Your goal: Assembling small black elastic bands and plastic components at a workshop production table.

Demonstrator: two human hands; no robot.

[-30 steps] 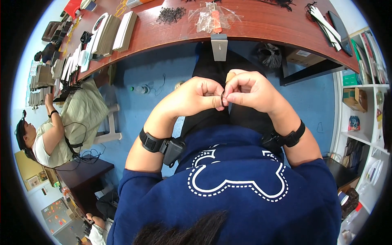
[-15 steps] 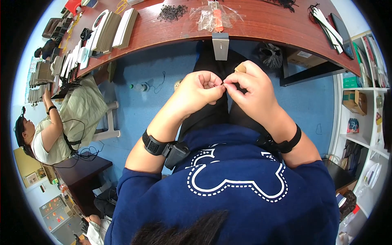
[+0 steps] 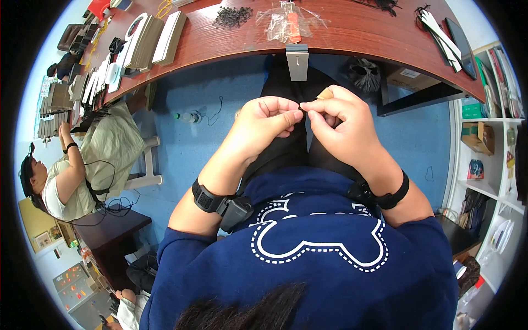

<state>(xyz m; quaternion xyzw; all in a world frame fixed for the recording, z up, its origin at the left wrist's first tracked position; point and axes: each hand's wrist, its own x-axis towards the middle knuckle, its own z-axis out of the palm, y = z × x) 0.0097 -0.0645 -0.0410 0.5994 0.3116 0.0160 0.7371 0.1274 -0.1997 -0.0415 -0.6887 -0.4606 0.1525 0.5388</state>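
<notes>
My left hand (image 3: pixel 264 127) and my right hand (image 3: pixel 347 122) meet fingertip to fingertip above my lap, just short of the table edge. The left thumb and index finger are pinched together. Opposite them, the right hand is also closed in a pinch, with a tan finger cover (image 3: pixel 325 94) on one finger. Whatever lies between the fingertips is dark and too small to make out. Beyond the hands, a grey metal block (image 3: pixel 297 63) is fixed to the table's front edge. Behind it lie an orange piece (image 3: pixel 293 27) and crumpled clear plastic (image 3: pixel 278 30).
A heap of small black pieces (image 3: pixel 233 17) sits on the reddish-brown table (image 3: pixel 220 47). Stacks of flat card (image 3: pixel 169 38) stand to the left, white strips (image 3: pixel 443 41) to the right. Another person (image 3: pixel 60 181) works at far left. A bottle (image 3: pixel 191 117) lies on the blue floor.
My left index finger has straightened and its thumb has drawn back slightly. The right thumb has moved a little away from the left fingertips. Both hands stay in nearly the same place.
</notes>
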